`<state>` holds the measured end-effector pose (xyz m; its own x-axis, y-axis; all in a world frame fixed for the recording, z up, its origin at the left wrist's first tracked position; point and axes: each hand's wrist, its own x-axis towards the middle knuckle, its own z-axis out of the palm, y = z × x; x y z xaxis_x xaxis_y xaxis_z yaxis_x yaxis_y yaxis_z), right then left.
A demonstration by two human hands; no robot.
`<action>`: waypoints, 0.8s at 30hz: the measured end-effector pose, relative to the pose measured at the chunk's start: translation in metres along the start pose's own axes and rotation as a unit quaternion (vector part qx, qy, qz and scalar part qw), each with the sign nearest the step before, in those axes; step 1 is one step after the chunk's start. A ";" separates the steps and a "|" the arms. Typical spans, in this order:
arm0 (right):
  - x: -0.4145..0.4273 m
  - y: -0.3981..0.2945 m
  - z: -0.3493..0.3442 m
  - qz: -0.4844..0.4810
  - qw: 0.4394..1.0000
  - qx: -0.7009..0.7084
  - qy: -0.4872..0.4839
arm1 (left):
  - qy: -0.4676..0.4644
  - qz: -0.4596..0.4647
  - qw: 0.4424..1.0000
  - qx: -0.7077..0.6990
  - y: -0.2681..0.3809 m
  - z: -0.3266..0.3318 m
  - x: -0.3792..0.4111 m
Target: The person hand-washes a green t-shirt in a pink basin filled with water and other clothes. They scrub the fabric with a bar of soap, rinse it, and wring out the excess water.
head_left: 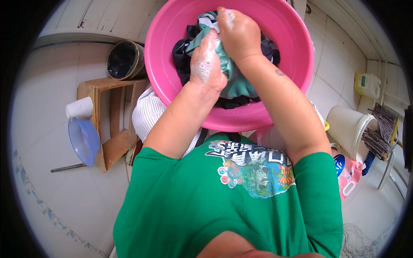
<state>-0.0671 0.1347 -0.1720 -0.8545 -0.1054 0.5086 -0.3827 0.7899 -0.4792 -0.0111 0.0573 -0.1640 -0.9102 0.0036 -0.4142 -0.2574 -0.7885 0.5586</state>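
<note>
A large pink plastic basin (pixel 161 64) stands before me with wet clothes in it. Soap suds cover the back of my left hand (pixel 208 61), which presses against a light-green garment (pixel 238 85). Just right of it, my right hand (pixel 240 34) is closed on a bunched part of the same garment, with foam near its knuckles. Dark clothes (pixel 181 61) lie beneath and around the green cloth. The fingers of my left hand are partly hidden, but cloth sits between it and the right hand.
At left are a wooden stool (pixel 106 84) on its side, a blue plastic bowl (pixel 83 142), a white cup (pixel 79 107) and a lined waste bin (pixel 124 61). To the right are a white bucket (pixel 348 129), a mop (pixel 379 138), a pink detergent bag (pixel 350 177) and a yellowish jug (pixel 367 84).
</note>
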 end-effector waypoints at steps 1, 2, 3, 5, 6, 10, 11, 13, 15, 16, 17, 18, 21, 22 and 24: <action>-0.004 -0.009 -0.001 -0.006 0.999 -0.015 0.039 | 0.011 0.011 1.000 0.027 0.000 -0.002 0.001; -0.014 -0.022 -0.005 -0.021 0.997 0.052 0.051 | -0.036 0.146 0.951 0.271 -0.005 -0.034 0.023; -0.026 -0.041 -0.013 -0.036 0.991 0.115 0.064 | -0.158 0.070 0.983 0.064 -0.003 -0.062 0.034; -0.031 -0.051 -0.009 -0.032 0.988 0.144 0.036 | -0.186 -0.117 0.968 -0.119 0.012 -0.072 0.026; -0.034 -0.050 -0.006 -0.027 0.989 0.145 0.025 | -0.137 -0.072 0.986 -0.069 0.011 -0.051 0.021; 0.007 0.023 0.000 -0.039 0.999 -0.003 0.030 | -0.087 -0.011 0.996 0.015 0.025 0.000 -0.004; 0.010 0.042 0.009 -0.143 0.979 -0.096 0.104 | -0.099 -0.007 0.995 0.031 0.036 0.011 -0.009; 0.024 0.048 0.019 -0.061 0.990 0.115 0.061 | -0.090 0.002 0.996 0.008 0.056 0.007 -0.007; 0.027 0.022 -0.039 0.361 0.822 0.381 -0.219 | -0.139 0.049 0.989 0.007 0.071 -0.006 -0.010; 0.026 0.026 -0.046 0.388 0.760 0.450 -0.263 | -0.127 0.053 0.990 0.010 0.072 -0.005 -0.010; 0.026 0.031 -0.051 0.411 0.688 0.514 -0.305 | -0.116 0.056 0.992 0.013 0.071 -0.004 -0.012; 0.024 0.034 -0.054 0.378 0.703 0.515 -0.313 | -0.102 0.058 0.993 0.016 0.070 -0.003 -0.013; 0.022 0.036 -0.057 0.313 0.725 0.520 -0.324 | -0.141 0.039 0.989 0.036 0.073 -0.006 -0.013; 0.024 0.035 -0.057 0.315 0.721 0.528 -0.321 | -0.139 0.035 0.989 0.045 0.073 -0.007 -0.014; 0.024 0.037 -0.056 0.318 0.710 0.539 -0.321 | -0.136 0.028 0.988 0.063 0.073 -0.009 -0.016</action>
<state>-0.0823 0.1946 -0.1374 -0.8262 -0.4620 -0.3226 0.4031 -0.0846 -0.9112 -0.0126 -0.0058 -0.1225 -0.9734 0.1412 -0.1805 -0.2267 -0.7094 0.6673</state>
